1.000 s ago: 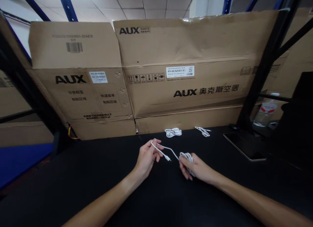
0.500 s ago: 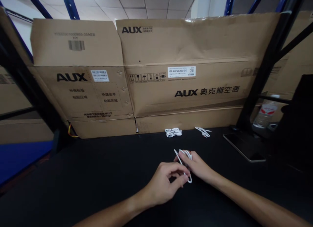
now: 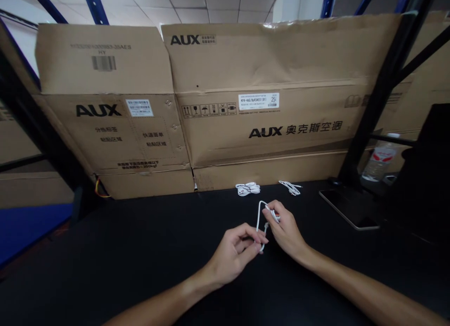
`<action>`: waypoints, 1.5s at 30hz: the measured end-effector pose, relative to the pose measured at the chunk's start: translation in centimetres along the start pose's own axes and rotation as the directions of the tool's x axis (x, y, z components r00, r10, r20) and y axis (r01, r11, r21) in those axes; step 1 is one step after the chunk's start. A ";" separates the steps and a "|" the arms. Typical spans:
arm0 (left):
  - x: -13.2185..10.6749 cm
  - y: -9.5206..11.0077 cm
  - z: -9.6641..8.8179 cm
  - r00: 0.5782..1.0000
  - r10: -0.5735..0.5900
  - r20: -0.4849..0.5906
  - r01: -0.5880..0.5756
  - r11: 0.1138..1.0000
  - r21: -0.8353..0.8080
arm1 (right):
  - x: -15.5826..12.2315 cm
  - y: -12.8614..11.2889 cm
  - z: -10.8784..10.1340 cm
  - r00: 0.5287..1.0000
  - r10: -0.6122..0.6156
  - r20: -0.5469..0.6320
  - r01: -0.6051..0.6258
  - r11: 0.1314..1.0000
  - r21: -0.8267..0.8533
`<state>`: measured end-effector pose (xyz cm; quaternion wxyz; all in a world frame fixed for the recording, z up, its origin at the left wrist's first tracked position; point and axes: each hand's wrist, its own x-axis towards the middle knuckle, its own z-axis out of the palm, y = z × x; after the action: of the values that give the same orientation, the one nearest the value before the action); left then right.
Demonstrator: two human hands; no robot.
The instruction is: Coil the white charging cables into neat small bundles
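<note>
A white cable (image 3: 259, 216) runs between my two hands above the black table. My right hand (image 3: 283, 227) is closed around its gathered loops, which stick out past the thumb. Lower and to the left, my left hand (image 3: 235, 253) pinches a bent stretch of the same cable between thumb and fingers. A small pale end piece, perhaps a plug, shows between the hands. Beyond them on the table lie a white cable bundle (image 3: 248, 189) bound with a dark tie and a smaller white cable bundle (image 3: 290, 188).
Large cardboard boxes (image 3: 225, 143) wall off the back of the black table (image 3: 147, 251). To the right lies a phone-like dark slab (image 3: 348, 210), with a water bottle (image 3: 380, 159) behind it. Black rack posts (image 3: 374, 101) rise at both sides.
My hands have moved slightly apart, the left one shifting left and the right one turning. The cable between them now stands up in an open bend. The view has shifted slightly.
</note>
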<state>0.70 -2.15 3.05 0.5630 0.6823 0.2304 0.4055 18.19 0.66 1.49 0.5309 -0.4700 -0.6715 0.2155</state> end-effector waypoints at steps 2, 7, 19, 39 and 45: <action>0.1 -0.4 -0.1 0.999 -0.040 0.028 0.040 0.999 -0.011 | 0.2 0.1 -0.2 1.000 -0.006 -0.026 0.006 1.000 -0.011; -0.4 -1.7 -0.4 0.980 0.146 0.133 -0.196 0.795 0.574 | 0.1 0.3 0.6 0.985 0.158 0.064 -0.165 0.978 0.126; -0.1 -1.7 -1.4 0.654 0.206 0.727 -0.730 -0.079 0.679 | -0.9 0.8 1.7 0.805 0.355 0.475 -0.535 0.780 0.325; 3.4 -6.1 -18.2 0.940 0.245 -0.236 0.221 0.089 0.971 | 0.5 1.8 -1.0 0.730 0.401 0.554 -0.648 0.662 0.375; 3.5 -3.8 -15.5 0.878 0.398 -0.267 0.220 0.161 0.962 | 0.5 1.2 -1.2 0.727 0.439 0.528 -0.655 0.672 0.344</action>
<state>-9.41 10.53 1.03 -0.1128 0.7735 0.5209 0.3430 19.79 1.37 1.22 0.3931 -0.4406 -0.5062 0.6285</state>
